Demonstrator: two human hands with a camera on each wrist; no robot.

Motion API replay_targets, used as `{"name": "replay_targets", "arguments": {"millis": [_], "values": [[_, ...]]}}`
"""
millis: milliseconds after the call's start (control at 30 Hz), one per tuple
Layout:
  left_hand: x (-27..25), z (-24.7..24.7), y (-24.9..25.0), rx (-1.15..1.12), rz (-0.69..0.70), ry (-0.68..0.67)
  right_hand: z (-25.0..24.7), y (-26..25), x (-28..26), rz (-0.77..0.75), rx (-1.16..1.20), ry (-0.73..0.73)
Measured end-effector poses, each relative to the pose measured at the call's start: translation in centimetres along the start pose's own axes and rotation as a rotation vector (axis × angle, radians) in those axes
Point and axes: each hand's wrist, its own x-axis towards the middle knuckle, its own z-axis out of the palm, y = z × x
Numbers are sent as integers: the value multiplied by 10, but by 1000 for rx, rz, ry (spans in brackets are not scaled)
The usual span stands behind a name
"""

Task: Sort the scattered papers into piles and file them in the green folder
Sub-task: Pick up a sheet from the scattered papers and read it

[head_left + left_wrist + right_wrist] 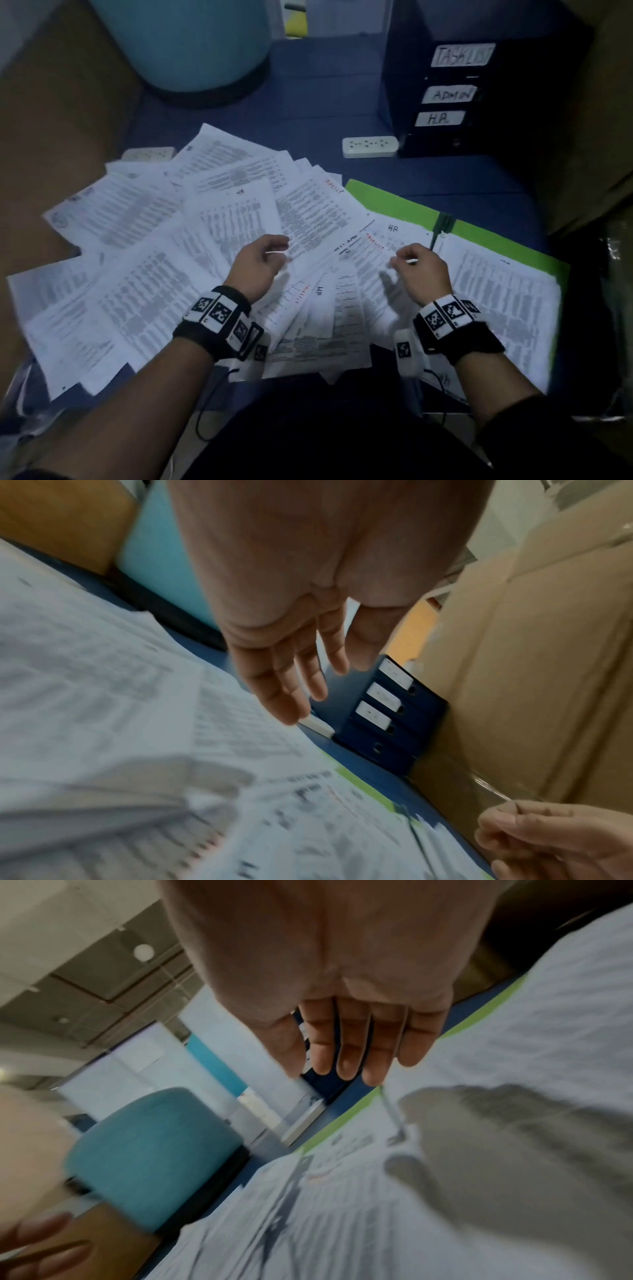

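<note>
A dark blue table fills the head view, seen from above by a seated person. Across its left and middle lies a wide fan of scattered papers, printed white sheets overlapping one another, some marked by hand "HR" or, in red, "TASKLIST". To the right of the fan lies the green folder, open flat, with a stack of sheets on its right half and a dark clip at its fold. At the back left stands a large light blue drum on a dark base. At the back right stands a dark blue drawer unit whose white labels read "TASKLIST", "ADMIN" and "H.R.". A white power strip lies just left of that unit. Brown cardboard boxes flank the table. The left hand hovers over the middle of the fan, fingers relaxed and slightly spread, holding nothing. The right hand hovers near the folder's fold, fingers loosely curled, empty. The two hands are apart, each wearing a black wristband with square black-and-white markers.
</note>
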Motion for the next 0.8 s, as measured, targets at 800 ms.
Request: {"name": "replay_targets", "arguments": {"millis": [800], "values": [[-23,-223,-165,-44,-554,324,304,-185,-50,-155,-427,-621]]}}
